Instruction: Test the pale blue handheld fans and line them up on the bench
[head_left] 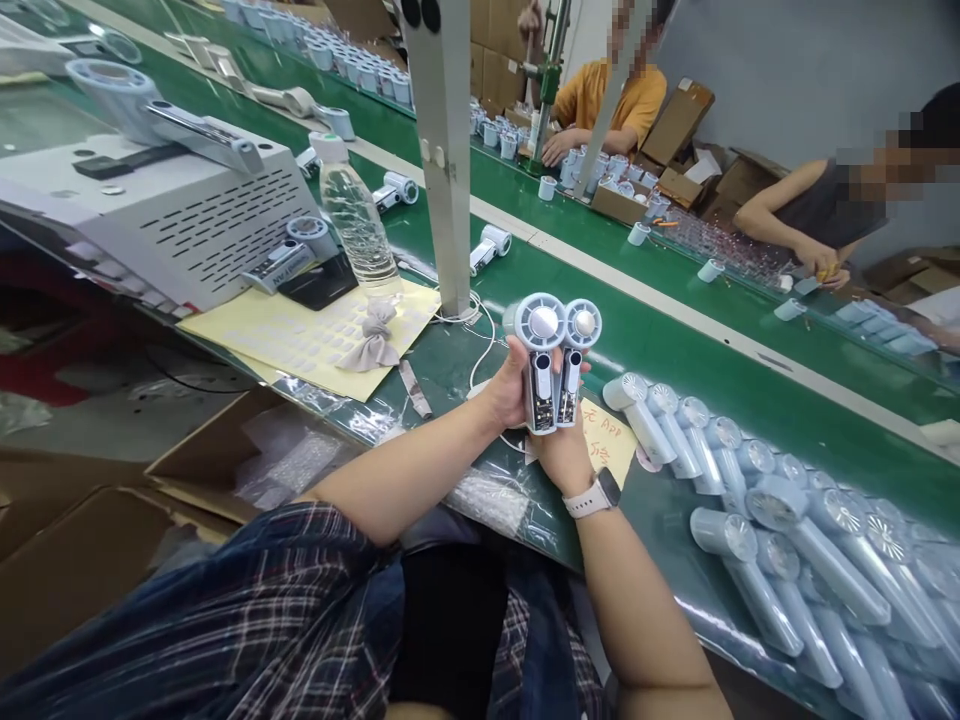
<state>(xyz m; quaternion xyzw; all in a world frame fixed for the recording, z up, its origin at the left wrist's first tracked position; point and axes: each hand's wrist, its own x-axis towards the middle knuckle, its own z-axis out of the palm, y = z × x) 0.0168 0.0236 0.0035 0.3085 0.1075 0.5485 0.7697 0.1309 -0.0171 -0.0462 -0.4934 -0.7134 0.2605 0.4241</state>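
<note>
Two light-blue handheld fans are held upright side by side over the bench edge, their handles uncovered so that circuit boards show. Around the handle of the left handheld fan (541, 395) my left hand (511, 385) is closed, thumb along its side. My right hand (566, 455), below a white watch, grips the right handheld fan (571, 385) from behind and beneath; most of its fingers are hidden. The round heads of both fans touch or overlap. Just behind the right hand lies a yellow note (611, 445) with red handwriting.
Many finished-looking fans (727, 450) lie stacked at the right. A metal post (442, 160), water bottle (360, 225), yellow sticker sheet (300, 335) and white vented box (202, 220) stand or lie left. Across the green conveyor (585, 260), two co-workers handle parts. An open carton (217, 450) sits lower left.
</note>
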